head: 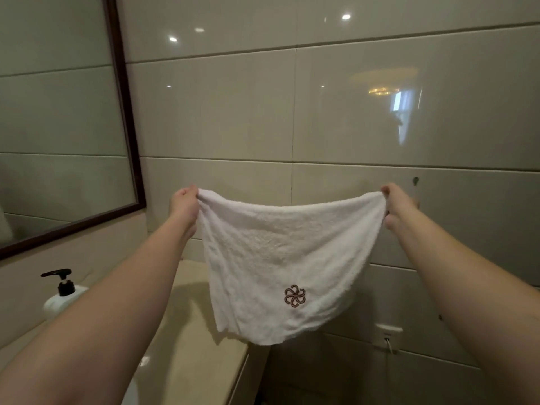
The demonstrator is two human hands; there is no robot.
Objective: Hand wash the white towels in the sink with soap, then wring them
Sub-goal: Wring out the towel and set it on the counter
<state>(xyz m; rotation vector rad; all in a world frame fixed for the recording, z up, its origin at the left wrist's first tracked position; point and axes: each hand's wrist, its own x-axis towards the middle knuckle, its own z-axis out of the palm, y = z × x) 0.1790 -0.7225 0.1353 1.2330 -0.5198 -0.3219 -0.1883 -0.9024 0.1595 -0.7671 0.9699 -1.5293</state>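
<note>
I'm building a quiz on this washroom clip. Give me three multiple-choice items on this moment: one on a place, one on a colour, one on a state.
1. Where is the soap dispenser?
A. On the counter below the mirror
B. On the floor
C. In a hand

2. What colour is the emblem on the towel?
A. Blue
B. Brown
C. Green

3. How is the towel held?
A. Twisted into a rope
B. Balled in one hand
C. Spread between both hands

Answers:
1 A, it stands beneath the mirror's frame.
2 B, the stitching is brown.
3 C, the left hand and right hand each pinch a top corner.
</note>
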